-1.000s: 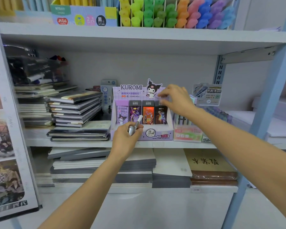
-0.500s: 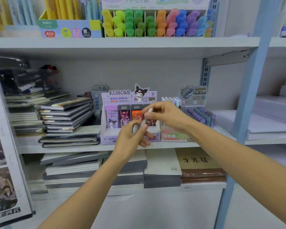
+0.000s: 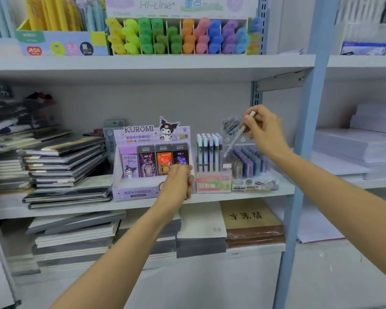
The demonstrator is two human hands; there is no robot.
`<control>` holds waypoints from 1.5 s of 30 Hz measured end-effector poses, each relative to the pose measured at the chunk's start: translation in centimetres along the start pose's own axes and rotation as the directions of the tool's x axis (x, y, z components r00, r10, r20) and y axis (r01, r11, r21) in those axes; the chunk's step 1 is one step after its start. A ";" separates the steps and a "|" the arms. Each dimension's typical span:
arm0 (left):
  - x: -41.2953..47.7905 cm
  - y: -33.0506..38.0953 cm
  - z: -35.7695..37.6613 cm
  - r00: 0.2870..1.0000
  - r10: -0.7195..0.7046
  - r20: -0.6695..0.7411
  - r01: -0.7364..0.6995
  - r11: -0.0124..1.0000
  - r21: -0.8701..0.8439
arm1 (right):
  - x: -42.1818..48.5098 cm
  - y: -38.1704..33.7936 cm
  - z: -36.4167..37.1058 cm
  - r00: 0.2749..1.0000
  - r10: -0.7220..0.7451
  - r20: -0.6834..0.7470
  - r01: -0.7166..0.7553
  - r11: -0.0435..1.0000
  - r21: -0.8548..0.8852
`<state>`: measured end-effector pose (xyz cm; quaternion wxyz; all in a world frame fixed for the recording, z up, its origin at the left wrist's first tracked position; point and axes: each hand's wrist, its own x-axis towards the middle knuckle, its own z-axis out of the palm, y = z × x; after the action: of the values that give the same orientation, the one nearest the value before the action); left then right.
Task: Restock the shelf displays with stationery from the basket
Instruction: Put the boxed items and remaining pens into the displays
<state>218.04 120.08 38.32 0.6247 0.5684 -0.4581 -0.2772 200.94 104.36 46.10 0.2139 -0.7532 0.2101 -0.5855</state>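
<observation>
A person's right hand (image 3: 265, 132) pinches 1 white pen (image 3: 236, 139) between thumb and curled fingers. The pen is tilted, tip down, above the purple pen display (image 3: 252, 184) at the right of the middle shelf (image 3: 54, 210). The left hand (image 3: 179, 181) hangs in front of the Kuromi box (image 3: 132, 192), its fingers curled and seen from behind; what it holds, if anything, cannot be told. Stacked notebooks (image 3: 65, 161) lie at the left.
</observation>
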 end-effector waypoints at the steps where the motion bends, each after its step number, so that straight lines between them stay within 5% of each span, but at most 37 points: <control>1: 0.0 -0.1 0.1 1.000 0.024 -0.007 -0.023 0.999 0.037 | -0.2 0.3 0.2 1.000 -0.001 0.003 0.001 1.000 -0.013; 9: 0.3 -0.5 0.6 0.974 0.220 0.050 -0.225 0.956 0.190 | -0.6 1.6 2.4 0.963 -0.029 0.267 0.088 0.973 -0.213; 15: 0.8 -0.9 1.2 0.959 0.280 0.050 -0.284 0.925 0.253 | 0.0 1.4 1.8 0.930 0.015 0.367 0.067 0.975 -0.211; 21: 0.9 -0.7 1.0 0.965 0.258 0.035 -0.259 0.937 0.232 | -0.6 1.6 3.7 0.966 0.021 0.257 0.013 0.992 -0.129; 29: 0.6 -0.7 1.0 0.954 0.301 -0.001 -0.295 0.935 0.196 | -1.4 2.8 4.2 0.988 -0.011 0.154 0.075 0.906 -0.416; 33: 0.1 -0.8 0.6 0.943 0.331 -0.013 -0.324 0.929 0.179 | -2.1 0.4 3.5 0.989 -0.094 0.115 0.121 0.959 -0.254; 35: -0.4 -0.6 0.4 0.950 0.312 -0.029 -0.306 0.944 0.121 | -3.0 -1.5 3.5 0.956 -0.048 0.288 0.066 0.997 -0.050; 38: -1.2 -0.4 0.2 0.953 0.298 -0.046 -0.296 0.954 0.045 | -4.8 -3.1 4.4 0.794 0.021 0.608 -0.117 0.986 0.119; 45: -2.1 -0.5 0.9 0.941 0.337 0.032 -0.338 0.941 0.012 | -6.3 -2.9 3.6 0.768 0.030 0.640 -0.239 0.940 0.243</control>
<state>216.43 121.37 37.29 0.6514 0.4827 -0.5601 -0.1704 203.26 110.59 42.00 0.4291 -0.8443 0.0860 -0.3092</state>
